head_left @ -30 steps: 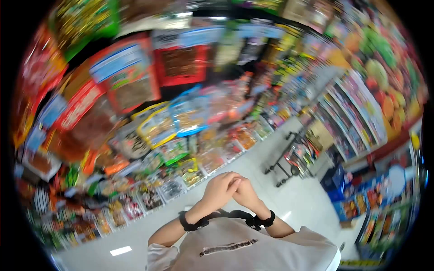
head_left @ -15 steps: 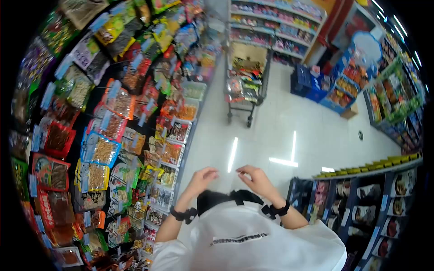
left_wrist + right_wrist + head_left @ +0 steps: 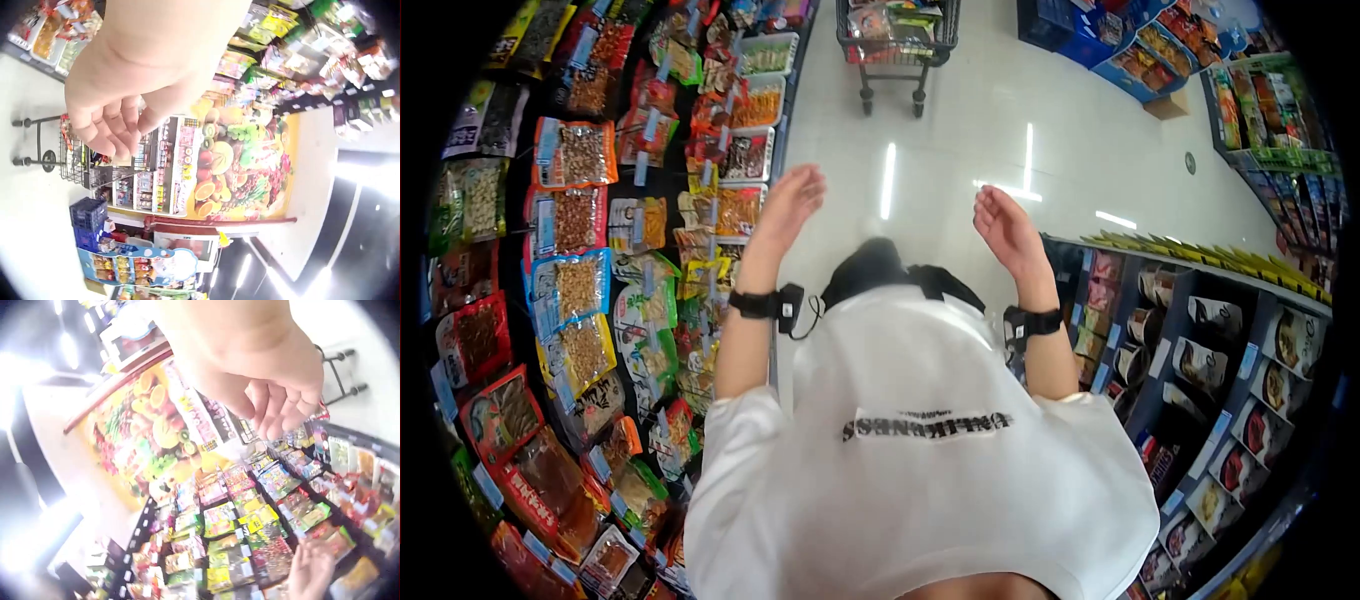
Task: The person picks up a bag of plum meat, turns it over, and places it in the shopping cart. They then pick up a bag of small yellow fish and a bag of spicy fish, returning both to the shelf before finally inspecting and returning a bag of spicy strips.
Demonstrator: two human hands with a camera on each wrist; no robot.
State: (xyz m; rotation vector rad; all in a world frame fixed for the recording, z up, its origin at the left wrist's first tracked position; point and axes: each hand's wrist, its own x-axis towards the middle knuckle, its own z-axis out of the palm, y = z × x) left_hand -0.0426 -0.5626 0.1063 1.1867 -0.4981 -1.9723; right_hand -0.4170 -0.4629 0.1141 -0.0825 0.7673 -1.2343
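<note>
Both hands are raised apart in front of the white shirt (image 3: 925, 370), each with a black strap on its wrist. The left hand (image 3: 793, 205) is held up near the snack rack, its fingers relaxed and slightly bent around nothing. Across from it, the right hand (image 3: 1008, 230) also has loose fingers and holds nothing. Behind the left hand in the left wrist view is a wire shopping cart (image 3: 72, 165). Hanging snack bags (image 3: 250, 519) fill the background of the right wrist view, where the left hand shows low down.
On the left, a tall rack carries hanging snack packets (image 3: 575, 290) above white trays (image 3: 750, 155) of loose packs. A shopping cart (image 3: 895, 55) with goods stands ahead on the pale floor (image 3: 960, 150). Low shelves (image 3: 1200, 360) line the right, with a blue snack display (image 3: 1145, 60) beyond.
The hands were clasped together a second ago, then parted, and are now farther apart and raised. The head view has turned toward the aisle and tilted down, so the cart sits higher in it.
</note>
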